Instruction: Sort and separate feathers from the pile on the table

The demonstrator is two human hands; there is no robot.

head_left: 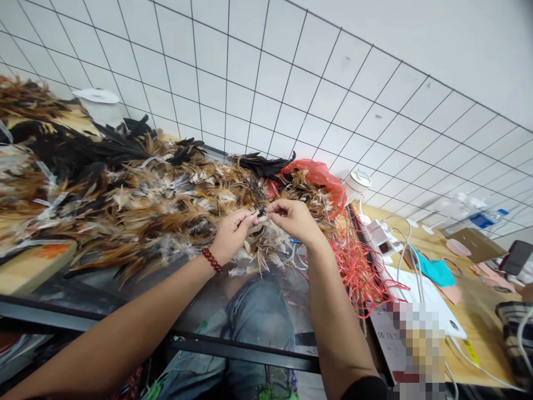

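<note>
A wide heap of brown, black and white feathers (137, 200) covers the glass table. Both hands meet over its right part. My left hand (234, 230), with a red bead bracelet (212, 260) at the wrist, pinches a small tuft of feathers (261, 214) by its end. My right hand (292, 218) pinches the same tuft from the other side, fingers pressed together. Red strings (358, 266) lie in a tangle just right of my right forearm.
A red plastic bag (322, 178) lies behind the hands. A white lidded cup (357, 186) stands next to it, another white container (100, 105) at far left. White cables, a power strip (381, 236), papers and a phone (516, 256) crowd the wooden table at right. A wire grid lines the wall.
</note>
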